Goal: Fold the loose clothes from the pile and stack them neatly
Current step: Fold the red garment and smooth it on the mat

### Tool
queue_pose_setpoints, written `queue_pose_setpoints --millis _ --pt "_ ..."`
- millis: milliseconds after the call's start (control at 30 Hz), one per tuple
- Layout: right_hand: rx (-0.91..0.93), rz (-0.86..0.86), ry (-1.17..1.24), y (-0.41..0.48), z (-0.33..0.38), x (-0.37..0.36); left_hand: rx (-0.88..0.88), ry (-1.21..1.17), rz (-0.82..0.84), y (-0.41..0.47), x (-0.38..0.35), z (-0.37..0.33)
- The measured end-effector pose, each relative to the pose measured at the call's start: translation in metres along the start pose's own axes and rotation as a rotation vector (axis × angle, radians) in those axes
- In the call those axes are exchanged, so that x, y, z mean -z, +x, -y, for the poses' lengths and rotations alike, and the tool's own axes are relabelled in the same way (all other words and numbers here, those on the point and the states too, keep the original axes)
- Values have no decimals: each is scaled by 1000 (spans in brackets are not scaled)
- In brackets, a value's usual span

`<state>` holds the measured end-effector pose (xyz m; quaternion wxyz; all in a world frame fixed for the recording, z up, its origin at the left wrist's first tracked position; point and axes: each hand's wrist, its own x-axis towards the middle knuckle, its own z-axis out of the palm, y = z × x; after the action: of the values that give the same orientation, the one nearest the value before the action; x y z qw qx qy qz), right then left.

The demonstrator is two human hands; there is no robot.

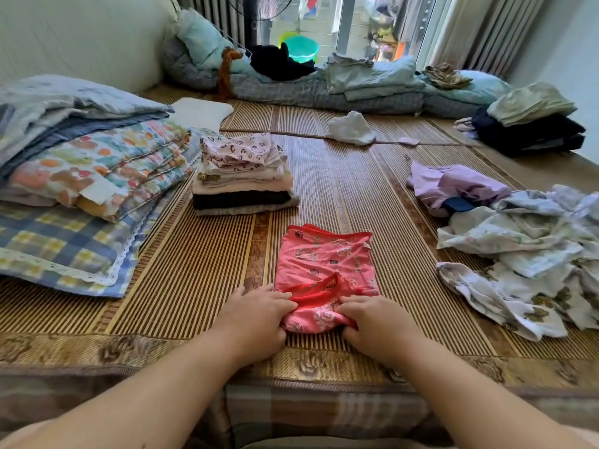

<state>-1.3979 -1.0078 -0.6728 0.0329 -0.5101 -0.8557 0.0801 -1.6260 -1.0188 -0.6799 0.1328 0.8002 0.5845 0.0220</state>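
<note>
Head view: a bed covered by a woven mat, with two bare arms reaching forward from the bottom edge.
Step in hand: folding one red garment, which lies flat on the mat straight ahead, between the folded stack and the loose pile.
Left hand: fingers curled round the near left corner of the red garment, bunching the cloth.
Right hand: fingers curled round the near right corner, just beside the left hand, with a short fold of cloth between them.
Progress: judged early in this fold; the near edge is gathered, the far part lies spread and a little creased.
Next move: likely lifting the near edge and carrying it up over the far edge, both hands level so the sides line up, then pressing it flat and setting it on the folded stack.
Hands: two, both gripping.
Red garment: one.
Folded stack: one, several layers, a pink printed piece on top; exact layer count unclear.
Loose pile: one heap at the right, with one purple garment at its far end and pale flowered pieces crumpled together; their number cannot be told.
White cloth: one, lying alone farther back.
Dark stack: one, far right.
Bedding: one pile of folded quilts and pillows, left.
</note>
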Motion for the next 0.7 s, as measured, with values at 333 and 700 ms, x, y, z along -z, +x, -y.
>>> queue_pose_setpoints --millis 333,700 --pt "-220 -7 743 -11 -12 35 56 -640 55 -2 27 -4" --pt "-624 -218 934 59 -35 36 574 -1124 -142 59 29 -4"
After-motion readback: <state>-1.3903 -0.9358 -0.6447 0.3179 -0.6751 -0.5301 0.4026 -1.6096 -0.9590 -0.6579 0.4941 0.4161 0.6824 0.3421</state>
